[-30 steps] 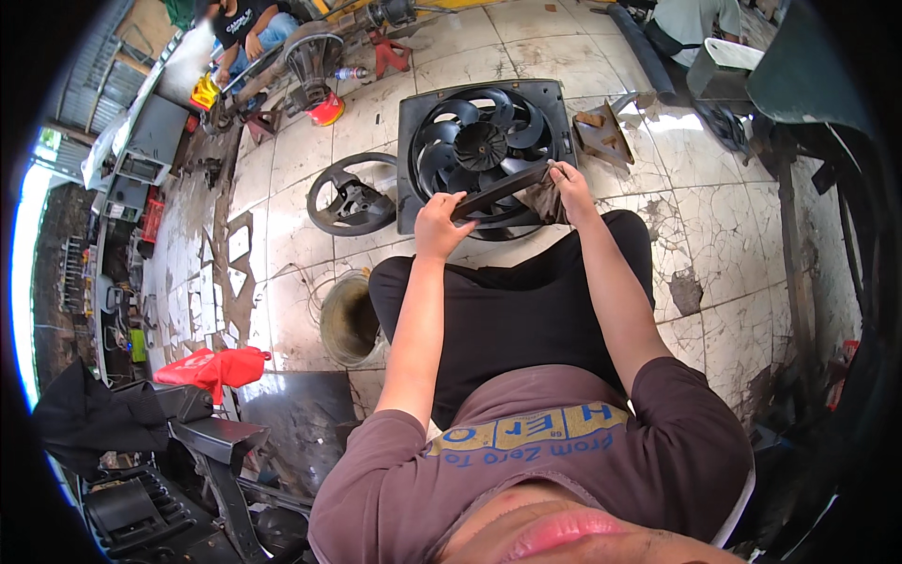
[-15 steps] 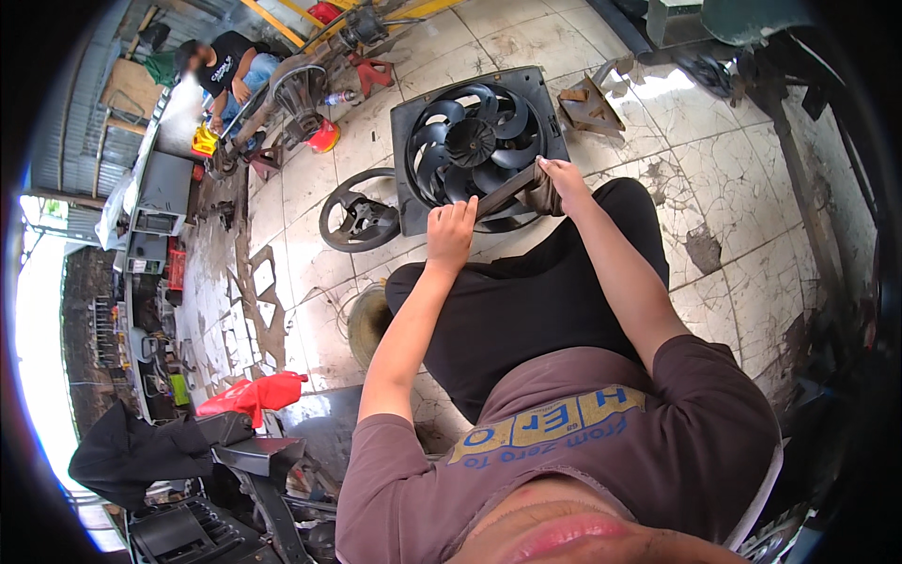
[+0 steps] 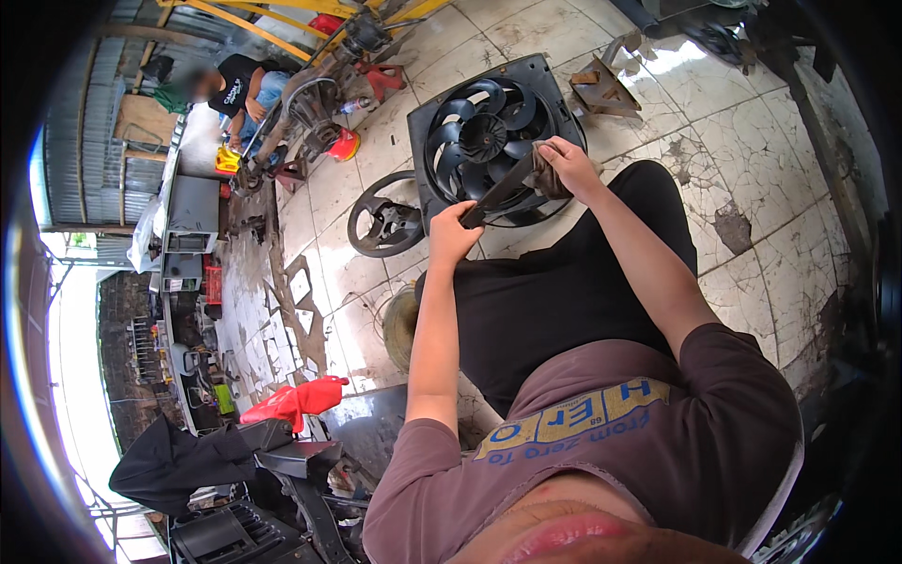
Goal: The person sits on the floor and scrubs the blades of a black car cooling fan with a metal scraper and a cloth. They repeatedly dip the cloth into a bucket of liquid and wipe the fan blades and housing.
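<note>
My left hand [image 3: 453, 235] is closed round the near left end of a flat dark strip [image 3: 500, 191], long and narrow. At its other end my right hand [image 3: 571, 171] pinches a brown rag [image 3: 547, 177] wrapped against the strip. The strip slants up to the right, above my lap. Just beyond it lies a black radiator fan [image 3: 483, 138] in a square shroud, face up on the tiles; the strip and my hands cover part of its near edge. A black steering wheel [image 3: 383, 215] rests left of the fan, close against the shroud.
A rusty metal bracket [image 3: 603, 89] lies right of the fan on the cracked tile floor [image 3: 752, 160]. Far left, a person [image 3: 246, 92] sits near an axle assembly [image 3: 305, 108] and a red stand [image 3: 380, 81]. A red cloth [image 3: 296, 402] hangs nearer on the left.
The view has turned slightly, shifting the scene rightward. The strip now slants more steeply, its right end raised, with both hands still on it.
</note>
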{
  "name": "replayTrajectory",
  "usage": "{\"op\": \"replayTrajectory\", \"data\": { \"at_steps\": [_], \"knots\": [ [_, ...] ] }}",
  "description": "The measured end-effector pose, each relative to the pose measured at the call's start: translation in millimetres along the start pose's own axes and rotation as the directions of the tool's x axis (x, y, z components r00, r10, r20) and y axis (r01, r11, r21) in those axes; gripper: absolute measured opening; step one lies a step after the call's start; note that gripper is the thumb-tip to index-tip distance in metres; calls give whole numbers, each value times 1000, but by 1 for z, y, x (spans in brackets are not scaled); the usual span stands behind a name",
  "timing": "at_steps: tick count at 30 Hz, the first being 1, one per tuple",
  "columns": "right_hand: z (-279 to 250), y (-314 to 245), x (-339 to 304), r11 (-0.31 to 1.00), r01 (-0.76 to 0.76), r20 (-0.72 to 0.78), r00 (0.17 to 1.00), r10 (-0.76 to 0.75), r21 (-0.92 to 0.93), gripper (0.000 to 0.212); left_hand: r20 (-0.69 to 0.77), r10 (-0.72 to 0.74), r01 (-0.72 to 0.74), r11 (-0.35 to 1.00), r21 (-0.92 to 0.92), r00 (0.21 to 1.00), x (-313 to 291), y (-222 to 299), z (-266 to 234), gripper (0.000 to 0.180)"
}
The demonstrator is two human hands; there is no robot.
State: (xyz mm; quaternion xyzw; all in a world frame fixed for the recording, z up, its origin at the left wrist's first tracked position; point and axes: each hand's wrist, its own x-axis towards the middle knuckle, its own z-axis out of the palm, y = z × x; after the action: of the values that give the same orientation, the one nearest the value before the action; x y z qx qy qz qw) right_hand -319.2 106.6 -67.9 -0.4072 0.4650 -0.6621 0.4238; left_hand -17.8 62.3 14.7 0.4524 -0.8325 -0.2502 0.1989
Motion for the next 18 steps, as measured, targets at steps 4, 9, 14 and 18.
{"op": "replayTrajectory", "data": {
  "at_steps": [4, 9, 14, 18],
  "knots": [
    [16, -18, 17, 997, 72, 88, 994, -68, -41, 30, 120, -135, 167, 931, -325, 984, 2, -13, -13, 47],
    [41, -26, 38, 916, 272, 27, 961, -277, -295, 24, 359, -306, 470, 629, -619, 882, -6, -26, 0, 20],
    [15, 38, 22, 841, 170, 20, 982, -186, -514, 44, 444, -366, 540, 221, -812, 818, -27, -35, 55, 35],
    [15, 20, 15, 815, 243, -33, 952, -305, -526, 36, 508, -282, 551, 101, -828, 814, -25, -39, 51, 38]
  ]
}}
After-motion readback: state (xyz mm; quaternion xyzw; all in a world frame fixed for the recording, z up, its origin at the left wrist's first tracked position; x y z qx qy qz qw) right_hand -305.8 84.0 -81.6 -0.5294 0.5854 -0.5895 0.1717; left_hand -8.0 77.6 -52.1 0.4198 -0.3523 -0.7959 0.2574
